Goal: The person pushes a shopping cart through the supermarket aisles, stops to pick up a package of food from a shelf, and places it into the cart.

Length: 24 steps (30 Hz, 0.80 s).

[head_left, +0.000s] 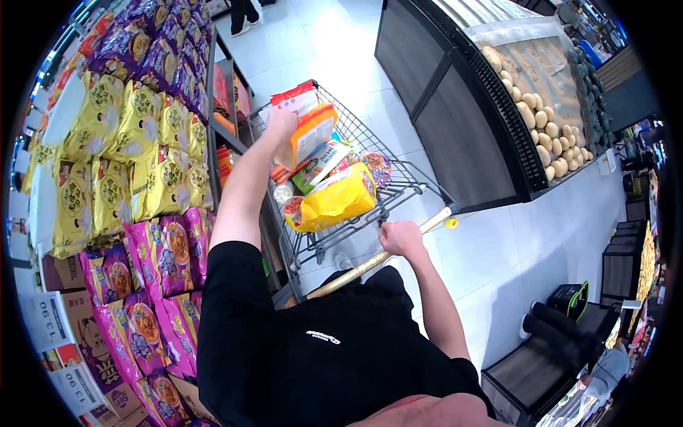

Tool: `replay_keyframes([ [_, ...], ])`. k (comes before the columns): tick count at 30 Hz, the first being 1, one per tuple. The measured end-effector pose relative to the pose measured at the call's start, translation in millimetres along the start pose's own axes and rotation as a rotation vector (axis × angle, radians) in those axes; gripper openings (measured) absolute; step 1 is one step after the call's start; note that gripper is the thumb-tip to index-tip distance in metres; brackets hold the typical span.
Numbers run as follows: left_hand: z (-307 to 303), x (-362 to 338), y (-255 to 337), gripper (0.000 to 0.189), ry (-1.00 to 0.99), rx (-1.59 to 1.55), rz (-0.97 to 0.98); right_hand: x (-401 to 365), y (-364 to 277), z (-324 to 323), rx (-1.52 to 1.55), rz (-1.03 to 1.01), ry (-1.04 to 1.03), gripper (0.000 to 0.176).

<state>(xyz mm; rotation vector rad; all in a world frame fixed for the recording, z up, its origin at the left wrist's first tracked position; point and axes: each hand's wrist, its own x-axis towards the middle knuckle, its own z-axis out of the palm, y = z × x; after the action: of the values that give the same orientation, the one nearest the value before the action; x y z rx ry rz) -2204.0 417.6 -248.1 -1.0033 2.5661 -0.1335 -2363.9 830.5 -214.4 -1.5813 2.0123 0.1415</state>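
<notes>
My left hand [282, 124] reaches over the wire shopping cart [341, 107], fingers closed at a red-and-white packet [297, 97]; its fingertips are hidden. Close beside that hand an orange-and-white bag [313, 134] leans among the goods. My right hand [402, 238] is wrapped round the cart's pale handle bar [356, 273]. In the cart lie a yellow bag [334, 203], a green-and-white packet [320, 167], a round colourful pack [377, 169] and a small can-like item [282, 193].
At left, a shelf holds stacked yellow bags [135, 121], purple bags [131, 46] and pink-purple packs [167, 249], with price tags [46, 320]. A dark bin [462, 107] with potatoes [548, 132] stands right of the cart. People's legs show at the top [243, 16] and lower right [555, 326].
</notes>
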Motion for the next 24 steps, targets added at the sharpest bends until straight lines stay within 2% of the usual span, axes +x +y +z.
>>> replay_keyframes([
  [3, 27.6, -0.6, 19.6, 0.024, -0.028, 0.047, 0.080, -1.6, -2.2, -2.1, -0.009, 0.019, -0.024, 0.028],
  [6, -0.9, -22.6, 40.7, 0.019, -0.054, 0.029, 0.154, 1.2, -0.3, -4.8, -0.012, 0.028, -0.049, 0.029],
  [9, -24.4, -50.9, 62.5, 0.017, -0.186, 0.139, 0.273, 1.3, -1.4, -5.1, 0.008, 0.019, -0.094, 0.030],
  [10, 4.8, -46.6, 70.8, 0.018, -0.147, 0.056, 0.265, 1.9, -1.8, -5.4, 0.003, 0.018, -0.079, 0.030],
  [14, 48.0, -60.9, 115.7, 0.021, -0.141, -0.041, 0.258, 2.8, 1.3, -2.5, -0.010, -0.002, -0.116, 0.030],
  [15, 31.0, -74.5, 124.3, 0.021, -0.190, -0.049, 0.310, 2.5, 0.8, -3.9, -0.013, -0.011, -0.126, 0.031],
  [16, 39.7, -76.3, 129.8, 0.021, -0.175, -0.045, 0.308, 2.5, 0.7, -5.6, -0.014, -0.017, -0.135, 0.032],
  [17, 54.8, -75.5, 135.8, 0.022, -0.148, -0.125, 0.252, 1.7, 0.4, -6.5, -0.004, -0.018, -0.140, 0.034],
  [19, 47.5, -81.7, 137.1, 0.023, -0.114, -0.203, 0.194, -1.2, -0.7, -9.8, 0.003, -0.031, -0.128, 0.035],
  [21, 30.4, -91.9, 130.6, 0.027, -0.173, -0.318, 0.058, -1.6, 0.5, -7.9, 0.032, -0.053, -0.110, 0.036],
  [22, 20.2, -98.5, 126.4, 0.027, -0.166, -0.314, 0.053, -2.5, 2.2, -6.3, 0.031, -0.058, -0.102, 0.036],
  [24, -0.3, -114.5, 118.5, 0.029, 0.028, -0.502, -0.063, -3.6, 5.8, -4.5, 0.054, -0.124, -0.016, 0.034],
])
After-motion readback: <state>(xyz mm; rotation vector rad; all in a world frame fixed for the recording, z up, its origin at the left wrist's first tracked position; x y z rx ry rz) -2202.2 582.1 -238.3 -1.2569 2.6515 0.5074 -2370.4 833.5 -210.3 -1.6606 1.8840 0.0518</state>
